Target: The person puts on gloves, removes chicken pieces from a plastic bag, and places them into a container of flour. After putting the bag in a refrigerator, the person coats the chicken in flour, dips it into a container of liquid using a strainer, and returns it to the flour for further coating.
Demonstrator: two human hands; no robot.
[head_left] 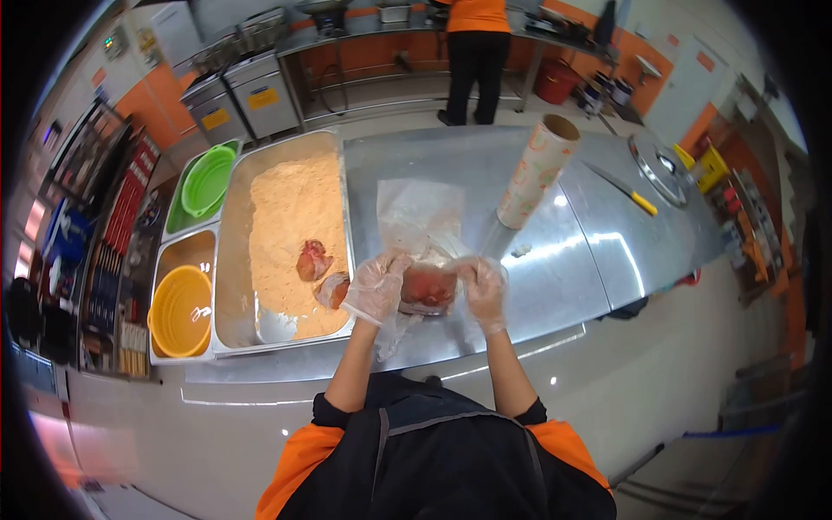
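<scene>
The bag (418, 308) is clear and crumpled, near the worktop's (568, 299) front edge. Red, glossy meat (430, 286) lies bunched inside it.

A commercial kitchen, with steel worktable (407, 156), deep food tray (232, 303) and (at the back) metal cabinets (257, 91).

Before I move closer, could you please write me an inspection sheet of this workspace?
Surface: metal table, shiny reflections.
Job's things: reddish meat in clear plastic; two more pieces on orange powder in a metal tray.
Clutter: standing patterned roll, yellow-handled knife, round lid.
Hands: both gloved; left hand and right hand pinch the plastic beside the meat.
Cables: nothing seen on the table; farther back, too small to tell.
Surroundings: person standing beyond the table, red bucket.
</scene>
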